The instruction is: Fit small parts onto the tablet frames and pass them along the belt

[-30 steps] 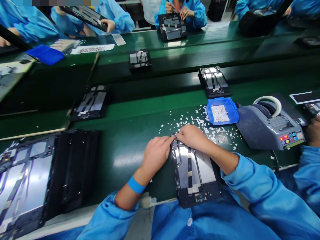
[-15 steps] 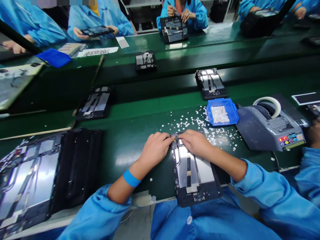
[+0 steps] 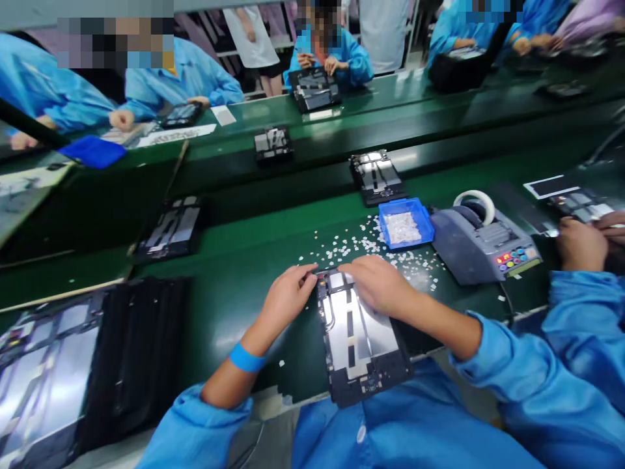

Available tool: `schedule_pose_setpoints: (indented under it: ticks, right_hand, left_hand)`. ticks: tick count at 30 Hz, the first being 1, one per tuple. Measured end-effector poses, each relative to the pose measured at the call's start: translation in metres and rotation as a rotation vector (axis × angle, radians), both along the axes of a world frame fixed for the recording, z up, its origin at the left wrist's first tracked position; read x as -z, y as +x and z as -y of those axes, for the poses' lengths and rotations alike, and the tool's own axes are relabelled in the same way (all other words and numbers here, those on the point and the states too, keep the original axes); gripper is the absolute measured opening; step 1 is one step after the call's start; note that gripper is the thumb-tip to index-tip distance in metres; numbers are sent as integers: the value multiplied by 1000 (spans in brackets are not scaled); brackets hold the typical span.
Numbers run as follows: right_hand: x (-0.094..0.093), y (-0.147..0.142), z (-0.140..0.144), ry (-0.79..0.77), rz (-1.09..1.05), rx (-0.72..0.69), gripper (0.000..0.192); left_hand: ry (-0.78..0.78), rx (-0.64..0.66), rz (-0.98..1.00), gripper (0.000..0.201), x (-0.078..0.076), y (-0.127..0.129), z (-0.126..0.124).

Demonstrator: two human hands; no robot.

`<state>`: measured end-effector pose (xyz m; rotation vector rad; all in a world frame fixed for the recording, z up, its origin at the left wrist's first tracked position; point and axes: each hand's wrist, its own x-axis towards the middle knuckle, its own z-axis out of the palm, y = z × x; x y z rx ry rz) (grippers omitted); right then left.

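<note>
Many small white scraps point(image 3: 364, 244): they lie scattered on the green table point(image 3: 234, 273) just beyond your hands, between the panel and the blue tray.
Blue tray point(image 3: 406, 225): it sits past your right hand, filled with the same white pieces.
Tape dispenser point(image 3: 481, 244): grey, with a white roll on top, it stands just beside the tray, to your right.
Black stack point(image 3: 88, 365): a pile of similar panels lies at your far left, well apart from your hands.
Neighbour's hand point(image 3: 581, 244): a co-worker's hand rests at the right edge, near the dispenser.
Nothing stands between your hands and the panel.
Tablet back panel point(image 3: 359, 342): it lies flat at the near edge of the table, directly in front of you, the far end under your hands.
Left hand point(image 3: 286, 299): your fingers are drawn together and touch the far left corner of the panel.
Right hand point(image 3: 378, 283): it lies palm down over the far end; fingers close together, pressing on the panel, holding nothing that I can see.
</note>
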<state>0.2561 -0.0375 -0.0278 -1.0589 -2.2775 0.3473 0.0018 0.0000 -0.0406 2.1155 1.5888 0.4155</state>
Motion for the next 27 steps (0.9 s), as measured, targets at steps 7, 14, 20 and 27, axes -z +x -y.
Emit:
schedule_pose_setpoints:
  ticks: [7,14,20,27]
  right_hand:
    - [13,136,94,-490,-961,808,21]
    - [38,216,84,-550,-1364,1050,43]
    - [25,205,93,-481,-1427,1026,41]
    - [10,84,95,-678,-1163,673,29]
  left_hand:
    - [-327,-101,267,43,23,5,-37]
    - [-424,-71,279,43,17,8,-52]
    - [-163,-250,143,41,-17,1,-22]
    - [-315,-161,595,33,-53,61,58]
